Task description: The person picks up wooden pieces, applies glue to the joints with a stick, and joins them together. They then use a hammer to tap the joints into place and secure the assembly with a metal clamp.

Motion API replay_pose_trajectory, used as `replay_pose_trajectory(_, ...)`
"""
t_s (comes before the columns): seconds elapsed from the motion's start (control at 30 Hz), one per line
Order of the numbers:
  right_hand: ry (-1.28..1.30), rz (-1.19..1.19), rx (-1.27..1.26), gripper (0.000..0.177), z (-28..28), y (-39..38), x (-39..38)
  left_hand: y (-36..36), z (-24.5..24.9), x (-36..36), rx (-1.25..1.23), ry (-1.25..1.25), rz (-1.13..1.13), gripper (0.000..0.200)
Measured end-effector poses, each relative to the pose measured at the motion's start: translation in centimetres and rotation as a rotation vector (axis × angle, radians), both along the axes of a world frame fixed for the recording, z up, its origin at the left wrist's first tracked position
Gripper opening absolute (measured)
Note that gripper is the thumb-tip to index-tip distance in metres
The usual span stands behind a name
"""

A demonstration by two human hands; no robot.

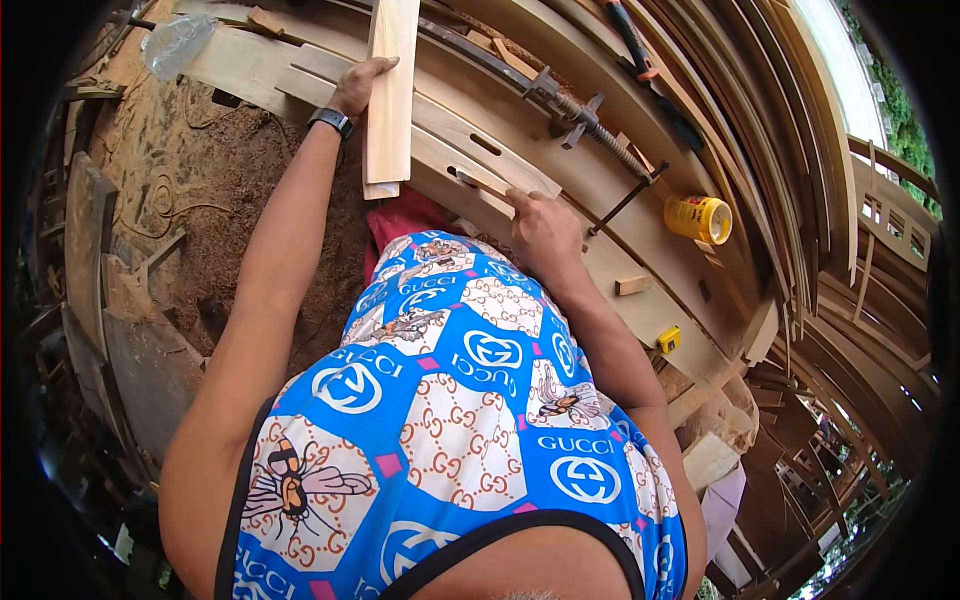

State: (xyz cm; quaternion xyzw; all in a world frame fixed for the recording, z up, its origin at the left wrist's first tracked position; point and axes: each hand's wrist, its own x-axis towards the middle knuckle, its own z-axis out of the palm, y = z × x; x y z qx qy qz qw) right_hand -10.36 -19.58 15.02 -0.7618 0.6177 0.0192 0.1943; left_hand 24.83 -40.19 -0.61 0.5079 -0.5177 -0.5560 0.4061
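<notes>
Our left hand point(362, 86) clasping a plank point(391, 120), pointing lengthwise away from us, right hand point(546, 232) gripping a tool point(484, 182), tip leftward over the slotted board point(428, 152)

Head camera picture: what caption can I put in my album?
Left hand grips a board; right hand holds something thin near slotted planks.
</notes>
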Motion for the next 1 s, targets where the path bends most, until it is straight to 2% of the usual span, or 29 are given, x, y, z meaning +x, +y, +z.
replay_pose_trajectory(0.03,0.002,-0.001,0.002,0.032,0.3,0.2,0.4,-0.1,-0.4,0.0,0.002,0.002,-0.001,0.037)
replay_pose_trajectory(0.1,0.072,0.065,-0.012,0.022,0.7,0.4,1.1,-0.1,-1.0,-0.1,-0.042,-0.084,-0.006,0.036)
replay_pose_trajectory(0.2,0.107,0.054,0.046,0.019,1.6,0.1,1.5,-0.2,-1.5,-0.4,-0.082,-0.115,-0.018,0.036)
replay_pose_trajectory(0.33,0.089,0.087,0.026,0.018,1.4,-0.2,1.3,1.7,2.3,-2.2,-0.134,-0.142,0.023,0.038)
replay_pose_trajectory(0.4,0.01,0.076,0.026,0.035,2.0,-0.2,0.7,2.4,4.0,-2.8,-0.208,-0.244,0.036,0.042)
replay_pose_trajectory(0.43,0.01,0.08,0.026,0.035,2.6,-0.2,0.4,2.4,4.7,-3.0,-0.207,-0.245,0.04,0.042)
replay_pose_trajectory(0.5,-0.038,0.03,0.023,0.037,3.9,-0.2,-0.3,2.3,5.5,-3.3,0.076,-0.083,0.05,0.036)
replay_pose_trajectory(0.53,-0.037,0.034,0.024,0.037,4.3,-0.1,-0.9,2.4,5.6,-3.7,0.077,-0.081,0.054,0.036)
replay_pose_trajectory(0.6,-0.129,-0.076,0.005,0.04,4.8,-0.2,-1.7,2.6,5.6,-3.9,-0.006,-0.188,0.056,0.034)
replay_pose_trajectory(0.63,-0.128,-0.073,0.007,0.04,4.7,-0.4,-2.4,2.2,4.2,-3.4,-0.004,-0.188,0.059,0.034)
replay_pose_trajectory(0.7,-0.232,-0.065,0.127,0.044,4.1,-0.7,-3.6,1.7,2.4,-2.7,-0.52,-0.5,-0.027,0.035)
replay_pose_trajectory(0.83,-0.38,-0.038,0.329,0.05,3.3,-0.8,-3.7,1.5,1.3,-2.3,-0.651,-0.625,-0.015,0.035)
replay_pose_trajectory(0.9,-0.358,-0.065,0.631,0.049,2.8,-1.3,-3.7,1.3,1.1,-2.8,-0.64,-0.663,-0.039,0.034)
replay_pose_trajectory(1.0,-0.355,0.022,0.543,0.049,1.9,-1.5,-3.3,1.2,1.1,-2.8,-0.762,-0.672,-0.025,0.034)
